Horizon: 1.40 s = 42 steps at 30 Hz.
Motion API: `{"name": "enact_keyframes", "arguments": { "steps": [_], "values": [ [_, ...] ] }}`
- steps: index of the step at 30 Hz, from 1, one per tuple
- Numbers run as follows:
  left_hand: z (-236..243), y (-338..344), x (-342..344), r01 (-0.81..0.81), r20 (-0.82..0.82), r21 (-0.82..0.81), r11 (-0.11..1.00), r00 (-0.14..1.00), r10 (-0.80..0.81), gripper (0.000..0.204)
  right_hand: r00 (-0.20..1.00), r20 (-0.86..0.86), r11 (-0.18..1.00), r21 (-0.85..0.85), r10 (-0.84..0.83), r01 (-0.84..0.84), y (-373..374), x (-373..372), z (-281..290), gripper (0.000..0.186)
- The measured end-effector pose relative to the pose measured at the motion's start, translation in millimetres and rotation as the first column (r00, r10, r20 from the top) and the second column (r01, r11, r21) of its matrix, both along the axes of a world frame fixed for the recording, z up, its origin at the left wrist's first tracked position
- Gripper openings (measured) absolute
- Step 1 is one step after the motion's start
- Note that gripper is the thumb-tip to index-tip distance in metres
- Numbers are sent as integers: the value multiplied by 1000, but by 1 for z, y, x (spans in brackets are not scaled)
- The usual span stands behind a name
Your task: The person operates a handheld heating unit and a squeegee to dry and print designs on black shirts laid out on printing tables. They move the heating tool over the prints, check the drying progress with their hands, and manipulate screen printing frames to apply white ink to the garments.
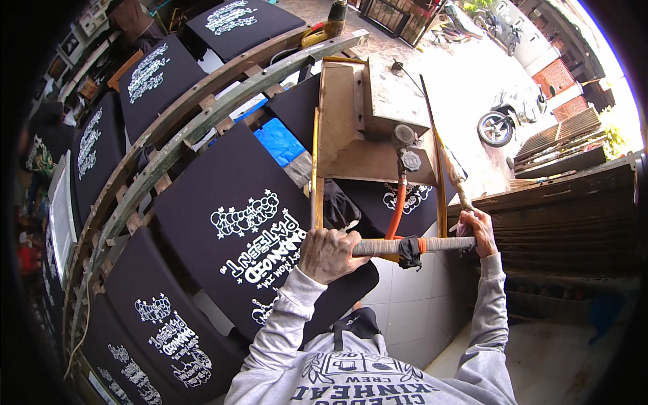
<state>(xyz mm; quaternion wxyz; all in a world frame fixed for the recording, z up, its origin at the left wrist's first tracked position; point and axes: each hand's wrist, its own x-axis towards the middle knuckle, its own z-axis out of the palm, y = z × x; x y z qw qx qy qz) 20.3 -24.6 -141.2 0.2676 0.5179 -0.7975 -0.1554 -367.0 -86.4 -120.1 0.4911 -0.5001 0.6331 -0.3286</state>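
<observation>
- Head view, clock hub at its centre: a pair of long curved metal rails (pixel 226 100) sweeps through ten o'clock, with dark printed panels on both sides.
- Nearest panel (pixel 260 226), black with white lettering, lies flat at eight o'clock; its lower right corner reaches beneath the left forearm. Should the print be wet, a sleeve or dragged edge might smear it.
- Metal hood (pixel 371 152), tan and boxy, sits at one o'clock, partly covering another printed panel (pixel 413 197). If the hands lift unevenly, it could tilt and scrape cloth; were it hot, lingering over one spot might scorch.
- Wrapped bar (pixel 385 247), the thing being held, runs from below the hub toward four o'clock, on the wearer's side of the hood. Loose wrapping could let it roll in the palms.
- Orange hose (pixel 398 209) hangs from the valve down to the bar, close in at three o'clock. A twist or snag might kink it or strain its joint.
- Left hand (pixel 329 254), at six o'clock, is clenched around the bar's left end.
- Right hand (pixel 479 231), at three o'clock, grasps the opposite end; some fingers are hidden.
- Valve (pixel 410 160), grey and round-knobbed, stands at two o'clock; a knock could turn it.
</observation>
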Motion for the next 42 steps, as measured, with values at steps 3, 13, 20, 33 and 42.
{"name": "enact_keyframes", "arguments": {
  "steps": [3,13,20,33,42],
  "values": [
    [2,5,1,-2,-43,34,999,999,4,50,1000,10,1000,29,7,-8,0,-9,-7,23],
    [5,5,1,-9,0,-44,999,1000,9,49,999,44,997,-73,-23,26,3,-17,-24,25],
    [18,8,-5,-10,57,26,1000,998,9,41,674,-686,675,-362,274,-643,6,-71,-46,35],
    [-6,41,-12,65,61,-87,994,996,-60,47,998,65,998,-55,22,-19,73,-34,-14,19],
    [-2,68,-26,124,21,-62,990,992,-123,45,994,74,997,-12,-79,80,124,-36,0,12]
  ]
}}
